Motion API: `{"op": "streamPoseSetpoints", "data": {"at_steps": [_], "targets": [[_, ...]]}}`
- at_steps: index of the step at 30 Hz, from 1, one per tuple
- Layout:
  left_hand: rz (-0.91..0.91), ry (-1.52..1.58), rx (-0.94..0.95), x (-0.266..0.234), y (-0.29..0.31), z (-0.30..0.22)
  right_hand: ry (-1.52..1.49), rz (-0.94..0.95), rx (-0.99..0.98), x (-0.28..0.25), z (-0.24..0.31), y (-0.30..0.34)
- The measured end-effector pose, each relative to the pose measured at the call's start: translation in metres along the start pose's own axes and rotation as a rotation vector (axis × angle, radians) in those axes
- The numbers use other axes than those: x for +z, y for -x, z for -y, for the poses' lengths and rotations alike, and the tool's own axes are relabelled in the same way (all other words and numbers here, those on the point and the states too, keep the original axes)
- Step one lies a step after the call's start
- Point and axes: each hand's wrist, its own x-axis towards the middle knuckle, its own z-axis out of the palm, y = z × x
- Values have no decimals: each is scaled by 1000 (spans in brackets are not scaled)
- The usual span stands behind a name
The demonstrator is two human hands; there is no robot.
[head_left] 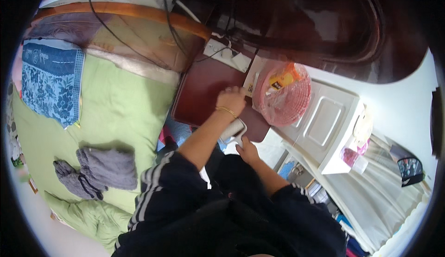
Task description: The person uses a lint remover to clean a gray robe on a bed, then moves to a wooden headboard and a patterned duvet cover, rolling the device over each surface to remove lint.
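My left hand [231, 100] is over the dark red bedside cabinet top [199, 86], beside the pink basket [283, 106]. Its fingers look curled, and what they hold, if anything, is hidden. A thin yellow bracelet [226, 111] circles that wrist. Below the left forearm, my right hand [248, 150] grips the rim of a small off-white open container [235, 130], held close to the cabinet's front edge. The container is tilted and its inside looks dark. In the woven basket lie clear plastic and a yellow-orange package [285, 77].
A white power strip [226, 54] with plugs and cords lies at the cabinet's back. To the right stands a white cabinet [320, 118]. On the left, a green-covered bed [125, 95] carries a blue patterned towel [55, 81] and folded grey fleece [109, 166].
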Motion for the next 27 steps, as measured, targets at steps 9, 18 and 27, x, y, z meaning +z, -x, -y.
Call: {"op": "streamPoseSetpoints", "data": {"at_steps": [9, 18, 27], "targets": [[-97, 322, -264, 59, -10, 10, -53, -128, 91, -33, -44, 18], [-90, -365, 126, -44, -83, 35, -239, -234, -189, -18, 10, -29], [192, -484, 272, -61, -108, 51, -369, -265, -261, 7, 26, -31]]}}
